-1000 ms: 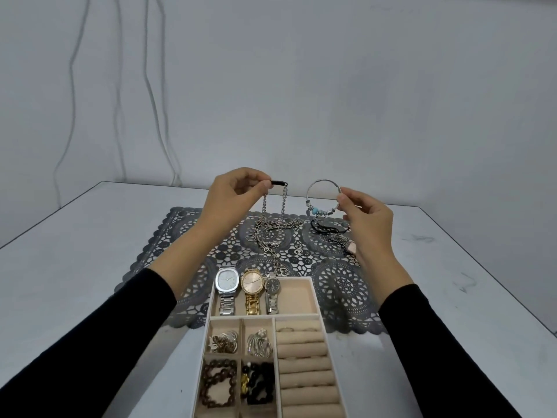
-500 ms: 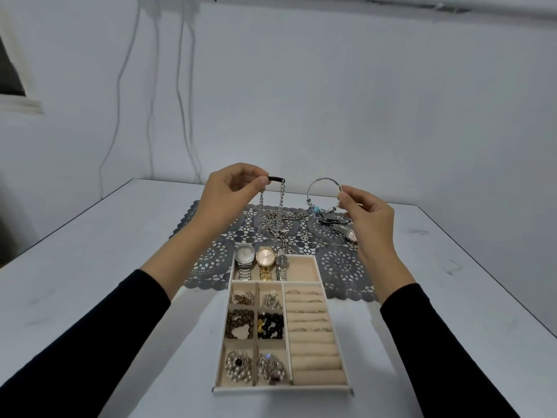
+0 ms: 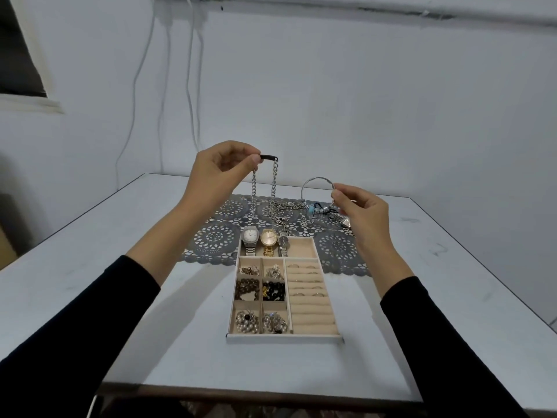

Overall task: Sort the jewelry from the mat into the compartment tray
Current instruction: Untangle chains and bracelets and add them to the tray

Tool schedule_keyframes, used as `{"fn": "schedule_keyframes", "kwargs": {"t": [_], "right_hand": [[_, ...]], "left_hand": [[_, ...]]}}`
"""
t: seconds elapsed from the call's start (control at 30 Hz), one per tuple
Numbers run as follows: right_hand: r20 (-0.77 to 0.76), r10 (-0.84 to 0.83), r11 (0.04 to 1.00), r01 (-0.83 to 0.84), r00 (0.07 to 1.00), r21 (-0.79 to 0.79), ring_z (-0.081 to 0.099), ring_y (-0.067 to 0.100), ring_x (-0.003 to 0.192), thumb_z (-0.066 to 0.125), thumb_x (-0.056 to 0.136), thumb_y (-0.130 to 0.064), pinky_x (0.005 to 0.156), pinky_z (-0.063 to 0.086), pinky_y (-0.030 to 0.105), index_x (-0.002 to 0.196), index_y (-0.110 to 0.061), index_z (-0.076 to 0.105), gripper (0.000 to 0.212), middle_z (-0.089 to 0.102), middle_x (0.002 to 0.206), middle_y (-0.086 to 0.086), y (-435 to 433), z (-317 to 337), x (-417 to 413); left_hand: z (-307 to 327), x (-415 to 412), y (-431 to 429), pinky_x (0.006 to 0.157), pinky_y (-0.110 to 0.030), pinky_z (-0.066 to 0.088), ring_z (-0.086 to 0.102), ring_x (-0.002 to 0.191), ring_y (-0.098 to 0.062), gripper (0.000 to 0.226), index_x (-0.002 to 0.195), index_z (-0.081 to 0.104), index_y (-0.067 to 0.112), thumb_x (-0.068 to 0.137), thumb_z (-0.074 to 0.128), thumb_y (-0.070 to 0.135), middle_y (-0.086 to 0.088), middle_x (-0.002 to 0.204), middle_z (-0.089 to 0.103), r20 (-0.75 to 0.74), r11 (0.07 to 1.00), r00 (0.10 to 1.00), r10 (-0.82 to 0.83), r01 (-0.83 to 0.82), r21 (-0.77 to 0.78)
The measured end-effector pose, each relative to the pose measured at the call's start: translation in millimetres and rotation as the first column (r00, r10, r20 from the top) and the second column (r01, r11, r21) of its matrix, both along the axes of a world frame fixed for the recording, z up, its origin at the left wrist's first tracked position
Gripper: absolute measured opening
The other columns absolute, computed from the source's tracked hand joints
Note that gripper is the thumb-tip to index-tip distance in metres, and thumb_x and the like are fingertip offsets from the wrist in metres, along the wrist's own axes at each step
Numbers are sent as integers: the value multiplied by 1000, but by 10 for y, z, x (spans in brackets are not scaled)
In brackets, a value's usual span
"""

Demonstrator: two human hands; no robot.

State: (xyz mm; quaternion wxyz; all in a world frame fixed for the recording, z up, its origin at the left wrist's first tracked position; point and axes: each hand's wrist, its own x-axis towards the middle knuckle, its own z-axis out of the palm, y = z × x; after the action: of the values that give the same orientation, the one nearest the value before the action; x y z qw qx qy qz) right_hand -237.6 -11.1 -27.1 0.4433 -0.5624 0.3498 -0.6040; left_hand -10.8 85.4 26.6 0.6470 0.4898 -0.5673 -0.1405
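Note:
My left hand (image 3: 221, 173) pinches the black clasp end of a silver chain necklace (image 3: 274, 188), whose two strands hang down to the grey lace mat (image 3: 215, 236). My right hand (image 3: 360, 209) pinches a silver bangle (image 3: 312, 184) with blue beads, raised above the mat's right side. More chains and a pendant lie on the mat behind the beige compartment tray (image 3: 284, 336). The tray holds three watches (image 3: 266, 241) at its far end, beads and earrings in small left cells, and rings on rolls at the right.
The white table (image 3: 99, 267) stretches around the tray, with its front edge near me and its right edge past my right sleeve. A wall with hanging cables stands behind. Part of the far watch compartment, right of the watches, shows bare beige lining.
My view has pulled back and up, so the whole tray now shows. My left hand has lifted the chain higher; my right hand still holds the bangle.

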Motion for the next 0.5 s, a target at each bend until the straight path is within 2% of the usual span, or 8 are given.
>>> {"fn": "schedule_keyframes", "kwargs": {"t": [0.07, 0.27, 0.5], "right_hand": [[-14, 7, 1000, -7, 1000, 1, 66, 3, 75, 72, 83, -13, 71, 51, 14, 98, -17, 74, 16, 73, 86, -2, 57, -52, -27], [-88, 38, 998, -33, 995, 51, 68, 8, 85, 74, 81, -15, 79, 54, 22, 97, -17, 76, 16, 75, 93, -2, 168, -277, -55], [-152, 32, 992, -12, 988, 127, 64, 1, 72, 74, 81, -11, 66, 49, 14, 97, -17, 75, 17, 73, 85, -3, 172, -397, -9]], "left_hand": [[7, 2, 47, 87, -25, 52, 68, 86, -15, 7, 96, 72, 17, 89, 71, 17, -11, 89, 73, 1, 1000, 1000, -4, 4, -5], [9, 6, 140, 88, -26, 53, 68, 84, -13, 6, 94, 72, 18, 88, 71, 16, -7, 86, 73, 1, 1000, 1000, -7, 7, -14], [12, -5, 186, 90, -27, 55, 69, 84, -13, 7, 94, 73, 18, 88, 72, 15, -5, 84, 74, -3, 1000, 1000, -7, 7, -16]]}}
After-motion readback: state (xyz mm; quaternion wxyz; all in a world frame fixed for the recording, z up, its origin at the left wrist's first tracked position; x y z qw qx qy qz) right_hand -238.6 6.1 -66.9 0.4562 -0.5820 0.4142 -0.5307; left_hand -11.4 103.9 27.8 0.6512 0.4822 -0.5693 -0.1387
